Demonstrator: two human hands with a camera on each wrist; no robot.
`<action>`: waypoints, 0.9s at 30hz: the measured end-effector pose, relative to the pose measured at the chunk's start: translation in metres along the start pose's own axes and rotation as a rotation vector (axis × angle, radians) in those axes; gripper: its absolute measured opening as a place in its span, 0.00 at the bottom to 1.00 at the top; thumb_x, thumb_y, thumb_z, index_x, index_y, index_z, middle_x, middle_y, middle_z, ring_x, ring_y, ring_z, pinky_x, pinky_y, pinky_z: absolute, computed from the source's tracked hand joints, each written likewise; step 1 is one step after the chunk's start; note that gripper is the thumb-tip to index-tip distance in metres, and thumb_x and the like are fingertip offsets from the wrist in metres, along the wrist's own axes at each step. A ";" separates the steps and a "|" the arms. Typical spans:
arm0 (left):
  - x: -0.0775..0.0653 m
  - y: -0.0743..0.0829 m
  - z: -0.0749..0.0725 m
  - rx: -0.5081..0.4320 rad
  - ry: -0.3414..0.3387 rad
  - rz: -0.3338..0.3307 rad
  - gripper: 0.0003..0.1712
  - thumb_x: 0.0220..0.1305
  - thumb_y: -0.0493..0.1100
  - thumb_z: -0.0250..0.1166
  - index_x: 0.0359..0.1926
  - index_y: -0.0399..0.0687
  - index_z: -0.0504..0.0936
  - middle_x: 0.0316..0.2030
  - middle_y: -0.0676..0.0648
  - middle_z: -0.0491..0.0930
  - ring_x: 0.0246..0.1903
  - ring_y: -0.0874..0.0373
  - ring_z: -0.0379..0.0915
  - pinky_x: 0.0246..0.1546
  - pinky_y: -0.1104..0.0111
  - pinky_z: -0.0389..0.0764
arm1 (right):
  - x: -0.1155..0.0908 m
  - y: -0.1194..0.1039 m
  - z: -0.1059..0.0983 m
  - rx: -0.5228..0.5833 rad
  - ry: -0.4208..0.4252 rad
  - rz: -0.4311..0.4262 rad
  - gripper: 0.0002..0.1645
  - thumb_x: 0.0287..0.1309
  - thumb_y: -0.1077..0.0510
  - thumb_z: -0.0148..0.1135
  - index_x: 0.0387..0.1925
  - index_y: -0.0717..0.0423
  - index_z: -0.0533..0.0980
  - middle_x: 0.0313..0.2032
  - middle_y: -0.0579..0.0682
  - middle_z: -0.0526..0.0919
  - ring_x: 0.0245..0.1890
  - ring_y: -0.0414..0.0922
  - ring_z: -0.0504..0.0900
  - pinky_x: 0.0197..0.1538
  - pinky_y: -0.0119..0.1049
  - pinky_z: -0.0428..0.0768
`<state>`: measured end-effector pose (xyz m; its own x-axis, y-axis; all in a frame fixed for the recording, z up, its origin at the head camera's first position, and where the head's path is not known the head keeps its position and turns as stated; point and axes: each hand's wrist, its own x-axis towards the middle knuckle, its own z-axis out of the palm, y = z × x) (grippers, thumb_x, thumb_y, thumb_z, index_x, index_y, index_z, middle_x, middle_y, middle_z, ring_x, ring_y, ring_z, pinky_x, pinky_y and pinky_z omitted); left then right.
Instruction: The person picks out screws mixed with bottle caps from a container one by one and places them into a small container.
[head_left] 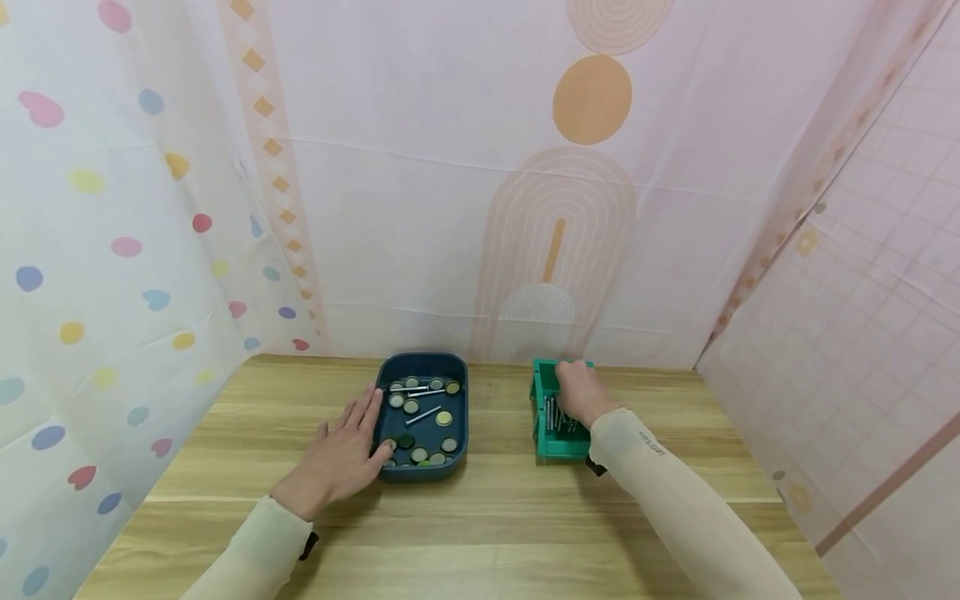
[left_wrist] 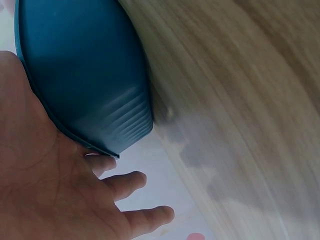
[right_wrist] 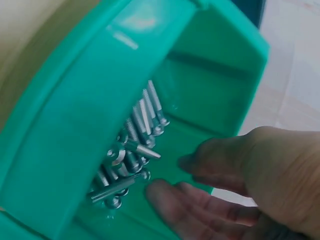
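My left hand (head_left: 337,462) lies against the left side of a dark blue tray (head_left: 423,474), its fingers straight along the rim. In the left wrist view, the palm touches the tray wall (left_wrist: 85,65) and three fingertips show beyond the edge. Several round caps (head_left: 444,418), silver, gold and green, lie in the tray with three long bolts (head_left: 423,416). To the right, my right hand (head_left: 585,392) reaches into a green bin (head_left: 562,451). In the right wrist view, thumb and fingers are apart beside several silver bolts (right_wrist: 145,117), with nothing seen between them.
Both containers stand near the back edge of a wooden table (head_left: 480,533), with a gap between them. A patterned curtain (head_left: 405,233) hangs right behind; others flank the table at left and right.
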<state>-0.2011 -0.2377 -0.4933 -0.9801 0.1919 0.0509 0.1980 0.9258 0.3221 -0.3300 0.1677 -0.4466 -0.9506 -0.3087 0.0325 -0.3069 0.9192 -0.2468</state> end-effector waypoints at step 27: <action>0.001 0.001 -0.004 -0.006 -0.022 -0.001 0.51 0.90 0.58 0.57 0.95 0.37 0.48 0.96 0.33 0.45 0.92 0.23 0.50 0.80 0.13 0.58 | 0.001 -0.071 0.010 0.014 0.236 -0.421 0.32 0.84 0.50 0.72 0.81 0.55 0.79 0.77 0.60 0.83 0.77 0.60 0.84 0.82 0.61 0.82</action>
<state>-0.2022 -0.2375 -0.4893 -0.9797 0.1982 0.0294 0.1968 0.9241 0.3276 -0.3089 0.1000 -0.4393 -0.7289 -0.5879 0.3508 -0.6683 0.7223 -0.1781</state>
